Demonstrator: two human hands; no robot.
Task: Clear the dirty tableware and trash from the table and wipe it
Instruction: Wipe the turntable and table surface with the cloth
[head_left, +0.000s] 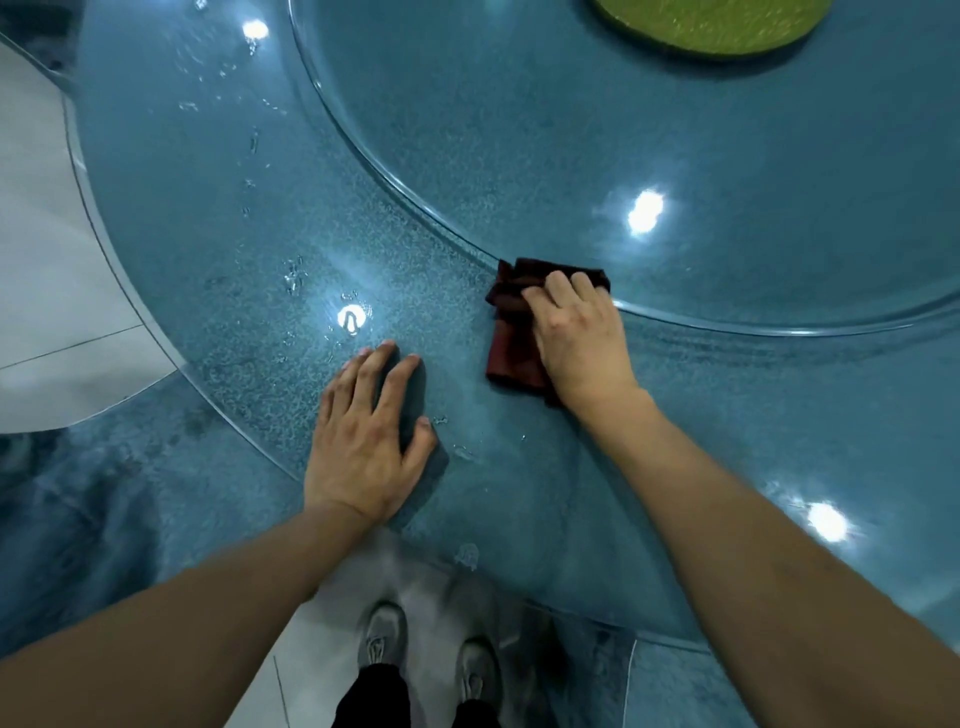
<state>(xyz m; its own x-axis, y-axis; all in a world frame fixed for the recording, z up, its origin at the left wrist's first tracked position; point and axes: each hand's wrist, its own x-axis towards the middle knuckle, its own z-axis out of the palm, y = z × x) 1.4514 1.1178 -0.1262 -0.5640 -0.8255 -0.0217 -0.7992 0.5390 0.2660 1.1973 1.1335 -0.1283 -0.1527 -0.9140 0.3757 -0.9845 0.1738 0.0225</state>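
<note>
Blue glass table (727, 441), wet with droplets, fills the view. Left hand (366, 441) rests flat, fingers spread. Right hand (579, 340) presses a folded dark-red cloth (511, 353), fingers curled over it, beside the raised turntable (519, 130) rim.

Tabletop (218, 218): glossy blue-teal, finely speckled, with white light glare spots and clear water droplets. Raised glass turntable (519, 130): the same speckled blue-teal under a pale, clear rim. Cloth (511, 343): dark maroon-brown, plain. Round mat (711, 26): yellow-green, mottled. Floor (47, 234): pale grey-white tiles with thin dark joints. Shoes (382, 636): grey. Trousers (371, 696): black.
</note>
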